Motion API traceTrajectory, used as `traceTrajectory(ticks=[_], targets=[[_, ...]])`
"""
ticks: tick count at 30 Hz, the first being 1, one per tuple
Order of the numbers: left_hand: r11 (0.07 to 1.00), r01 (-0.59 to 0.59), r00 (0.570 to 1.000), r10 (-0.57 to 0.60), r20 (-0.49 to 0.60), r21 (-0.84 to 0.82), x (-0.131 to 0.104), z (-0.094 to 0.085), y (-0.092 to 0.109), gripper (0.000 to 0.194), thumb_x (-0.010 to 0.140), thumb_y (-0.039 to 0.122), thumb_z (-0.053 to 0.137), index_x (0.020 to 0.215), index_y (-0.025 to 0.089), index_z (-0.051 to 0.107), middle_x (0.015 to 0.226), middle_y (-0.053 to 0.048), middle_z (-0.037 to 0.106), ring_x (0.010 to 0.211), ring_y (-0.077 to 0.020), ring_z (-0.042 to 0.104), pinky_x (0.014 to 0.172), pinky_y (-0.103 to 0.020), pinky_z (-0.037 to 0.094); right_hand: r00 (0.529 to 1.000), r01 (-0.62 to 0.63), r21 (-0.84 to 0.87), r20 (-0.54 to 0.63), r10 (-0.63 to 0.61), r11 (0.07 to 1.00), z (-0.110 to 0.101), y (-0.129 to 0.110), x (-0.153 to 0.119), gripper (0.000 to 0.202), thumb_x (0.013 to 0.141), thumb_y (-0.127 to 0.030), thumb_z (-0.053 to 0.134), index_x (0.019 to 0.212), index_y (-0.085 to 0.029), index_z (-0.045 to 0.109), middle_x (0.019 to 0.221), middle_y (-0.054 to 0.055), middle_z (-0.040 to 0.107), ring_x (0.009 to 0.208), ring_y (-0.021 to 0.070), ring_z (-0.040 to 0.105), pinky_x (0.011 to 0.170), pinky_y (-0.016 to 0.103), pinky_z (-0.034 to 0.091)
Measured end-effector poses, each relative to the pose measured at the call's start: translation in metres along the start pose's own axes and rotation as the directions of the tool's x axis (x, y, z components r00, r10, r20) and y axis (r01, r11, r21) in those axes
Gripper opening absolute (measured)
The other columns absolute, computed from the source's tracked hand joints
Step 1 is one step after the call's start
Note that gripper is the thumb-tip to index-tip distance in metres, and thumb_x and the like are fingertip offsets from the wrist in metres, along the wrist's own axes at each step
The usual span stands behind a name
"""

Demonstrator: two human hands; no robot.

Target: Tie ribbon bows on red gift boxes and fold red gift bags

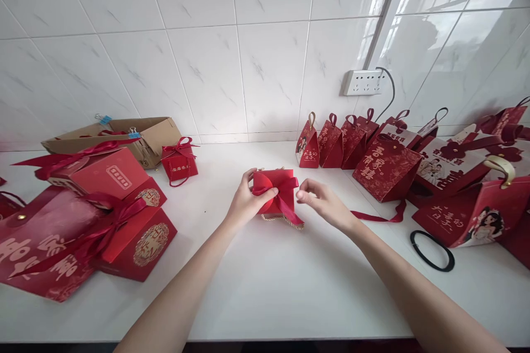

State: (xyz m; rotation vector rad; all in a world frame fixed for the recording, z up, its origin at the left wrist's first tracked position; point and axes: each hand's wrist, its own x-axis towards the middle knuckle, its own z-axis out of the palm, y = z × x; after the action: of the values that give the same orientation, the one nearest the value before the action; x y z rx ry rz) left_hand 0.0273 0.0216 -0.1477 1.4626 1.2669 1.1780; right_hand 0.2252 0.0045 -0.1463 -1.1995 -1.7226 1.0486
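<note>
So the little red box (261,177) is right in the middle, over the white table (232,292), though I can't tell if its underside is actually resting on the surface. The left hand (247,197) has it from the left side: thumb laid flat across the front with its tip by the middle of the bow (286,196), and the other fingers bent round the left edge, mostly out of sight behind it, so the box is basically pinched between thumb and fingers. The right hand (325,203) is just beside the box's right edge, fingers curled in, with thumb and forefinger close together near the end of a bow loop. Can't tell if they've got any ribbon between them or are even touching it. As for looks, the box is a bright, plain red with a curved flap edge showing on the front left. The bow is a deeper, shiny crimson, one tail hanging down to the lower right, and there's a twisted gold cord (295,225) poking out along the bottom, with bits of gold at the top edge too.
</note>
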Motion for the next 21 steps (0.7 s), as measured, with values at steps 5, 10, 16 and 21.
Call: traceTrajectory(ticks=[5,10,16,21], targets=[[0.993,-0.093,0.994,0.097,-0.046,0.077,-0.009,0.014,-0.005,0.066,0.070,0.038,0.074,0.124,0.024,0.038,0.136,-0.011,0.044,0.123,-0.0258,0.049,0.098,-0.039,0.046,0.993,0.039,0.175,-0.118,-0.019,0.984,0.004,0.005,0.004,0.042,0.081,-0.061,0.054,0.079,-0.019,0.051,0.084,0.003,0.057,0.086,0.0190,0.058,0.084,0.039,0.048],[0.994,-0.092,0.988,0.083,0.132,0.062,-0.005,0.002,-0.004,0.073,0.073,0.043,0.070,0.133,0.026,0.032,0.143,-0.011,0.039,0.132,-0.0289,0.039,0.102,-0.041,0.043,0.983,0.006,0.248,-0.179,0.040,0.969,0.008,0.006,0.005,0.042,0.075,-0.059,0.062,0.077,-0.018,0.053,0.082,0.004,0.062,0.085,0.0197,0.061,0.087,0.042,0.049],[0.988,-0.137,0.989,0.133,0.064,0.070,0.004,-0.013,-0.003,0.050,0.075,0.043,0.066,0.114,0.026,0.040,0.142,-0.010,0.036,0.135,-0.0264,0.035,0.092,-0.035,0.050,0.977,-0.049,0.377,-0.172,0.122,0.925,0.007,0.000,0.006,0.046,0.065,-0.061,0.070,0.070,-0.019,0.053,0.076,0.001,0.064,0.081,0.0173,0.063,0.090,0.039,0.051],[0.904,-0.320,0.944,0.330,0.013,0.283,0.006,-0.013,-0.004,0.029,0.073,0.041,0.066,0.068,0.021,0.046,0.091,-0.003,0.050,0.092,-0.0185,0.053,0.078,-0.030,0.048,0.981,-0.018,0.389,-0.171,0.092,0.921,0.008,0.006,0.010,0.045,0.066,-0.060,0.070,0.071,-0.019,0.054,0.080,0.003,0.066,0.086,0.0192,0.064,0.091,0.041,0.052]])
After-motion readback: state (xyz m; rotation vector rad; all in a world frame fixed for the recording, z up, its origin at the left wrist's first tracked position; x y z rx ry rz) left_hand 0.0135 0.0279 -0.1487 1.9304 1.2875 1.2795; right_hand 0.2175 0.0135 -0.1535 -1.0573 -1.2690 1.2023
